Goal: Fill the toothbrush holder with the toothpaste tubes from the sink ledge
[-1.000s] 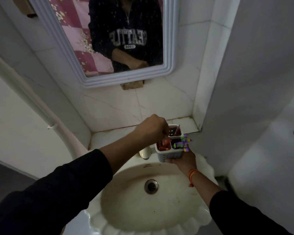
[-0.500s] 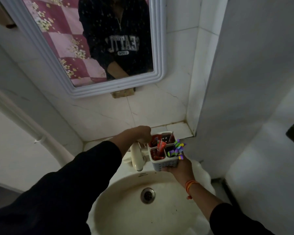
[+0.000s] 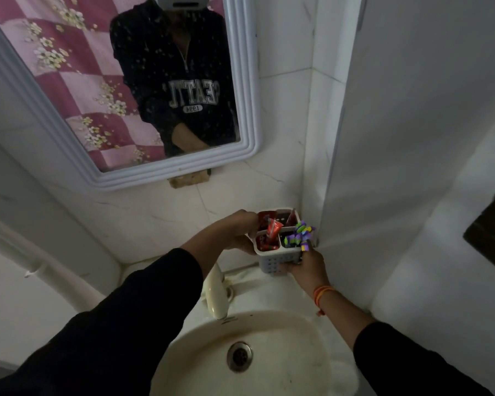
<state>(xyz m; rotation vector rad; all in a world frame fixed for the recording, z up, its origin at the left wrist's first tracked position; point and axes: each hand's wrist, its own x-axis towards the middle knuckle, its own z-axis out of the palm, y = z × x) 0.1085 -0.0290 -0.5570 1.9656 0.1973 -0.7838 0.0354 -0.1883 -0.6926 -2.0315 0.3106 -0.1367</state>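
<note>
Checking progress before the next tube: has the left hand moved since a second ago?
Yes. The left hand has slid off the top of the holder to its left wall, nearer the tiled wall and farther from the tap.

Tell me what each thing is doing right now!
Holder: held up over the ledge, four sections, all with things in them.
Red tubes: standing in the left sections, one sticking up.
Purple-green thing: poking out of the front right section.
Left hand: gripping the holder's left side.
Right hand: gripping the holder from below.
Tap: no water running.
Sink: no water in it, drain open.
</note>
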